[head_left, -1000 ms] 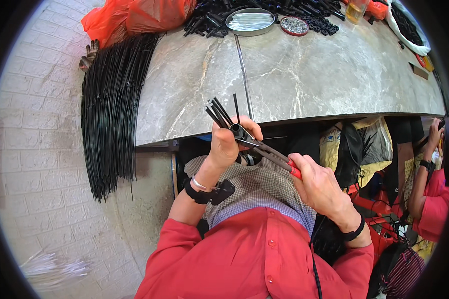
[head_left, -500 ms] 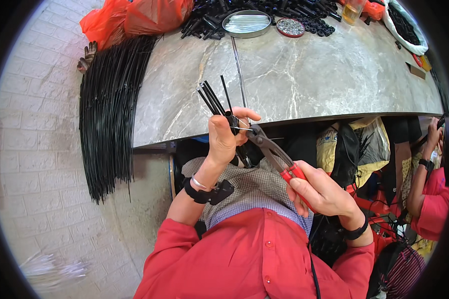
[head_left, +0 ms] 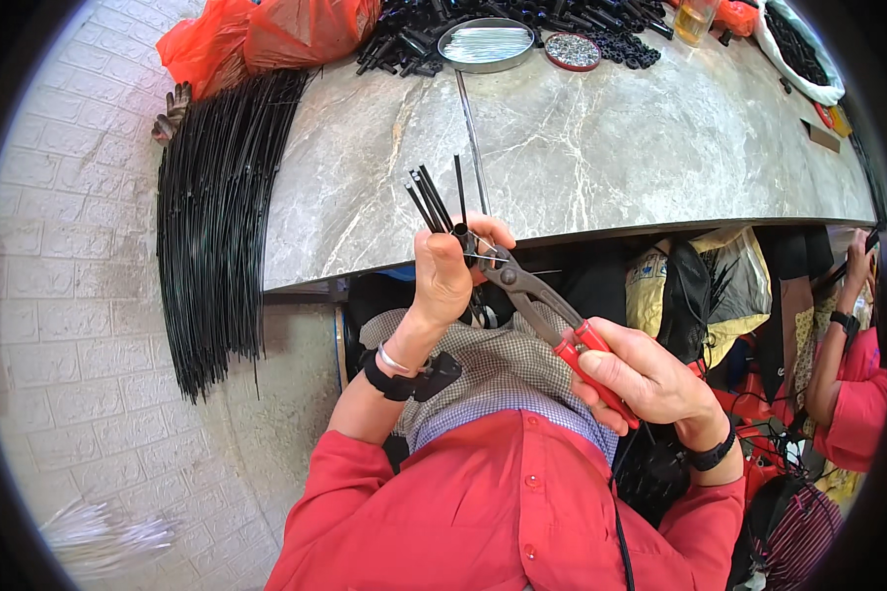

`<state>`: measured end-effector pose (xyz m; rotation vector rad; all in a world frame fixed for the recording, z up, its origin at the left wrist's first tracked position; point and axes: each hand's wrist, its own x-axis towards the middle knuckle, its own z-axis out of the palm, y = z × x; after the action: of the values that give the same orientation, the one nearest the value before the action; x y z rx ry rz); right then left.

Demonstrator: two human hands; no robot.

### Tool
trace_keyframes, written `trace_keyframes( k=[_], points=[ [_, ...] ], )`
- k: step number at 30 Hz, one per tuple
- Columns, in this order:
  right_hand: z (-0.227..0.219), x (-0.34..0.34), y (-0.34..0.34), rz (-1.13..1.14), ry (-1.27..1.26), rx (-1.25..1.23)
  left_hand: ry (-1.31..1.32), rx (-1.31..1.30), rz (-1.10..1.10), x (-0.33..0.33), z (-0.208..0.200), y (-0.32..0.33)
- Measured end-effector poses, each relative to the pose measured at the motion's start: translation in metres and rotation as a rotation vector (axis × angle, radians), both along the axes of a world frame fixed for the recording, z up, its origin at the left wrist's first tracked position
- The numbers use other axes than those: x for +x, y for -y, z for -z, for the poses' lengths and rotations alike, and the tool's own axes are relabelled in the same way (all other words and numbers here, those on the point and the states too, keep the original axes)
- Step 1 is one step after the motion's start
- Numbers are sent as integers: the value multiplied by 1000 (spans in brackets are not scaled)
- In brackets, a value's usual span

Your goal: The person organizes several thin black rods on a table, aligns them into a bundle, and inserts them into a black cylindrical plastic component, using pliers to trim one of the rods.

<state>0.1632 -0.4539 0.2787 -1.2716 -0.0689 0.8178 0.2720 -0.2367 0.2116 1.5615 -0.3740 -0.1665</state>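
My left hand is closed around a black hub with a short tube; several thin black rods fan upward out of it. A thin silvery wire sticks out sideways from the hub. In my right hand are pliers with red handles, their dark jaws up against the hub and wire beside my left fingers. Exactly what the jaws grip is too small to tell. The lower part of the rod assembly is partly hidden by my hand, above my lap.
Over the table's left edge hangs a thick bundle of black rods. On the grey marble table stand a round tin of silvery wires, a dish of small metal parts, black tubes and orange bags. A co-worker's arm shows at right.
The rods have tilted more upright and shifted slightly right. The pliers' jaws have moved a little left and down, closer to the hub, and their handles have spread slightly.
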Motion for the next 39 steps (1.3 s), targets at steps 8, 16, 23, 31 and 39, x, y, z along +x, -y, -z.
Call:
trace_keyframes(
  k=[8,16,23,31,39],
  points=[
    [-10,5,-2,6,65,-133,68,178,-69,-2,-7,5],
    [3,7,-9,2,427,-554,-21,138,-43,3,-6,9],
    [11,6,-22,72,529,-597,-15,91,-74,10,-3,10],
    [35,37,14,415,932,-1122,-90,-228,202,31,-5,-6],
    [82,88,39,547,1025,-1401,-34,-204,280,23,-17,-5]
  ],
)
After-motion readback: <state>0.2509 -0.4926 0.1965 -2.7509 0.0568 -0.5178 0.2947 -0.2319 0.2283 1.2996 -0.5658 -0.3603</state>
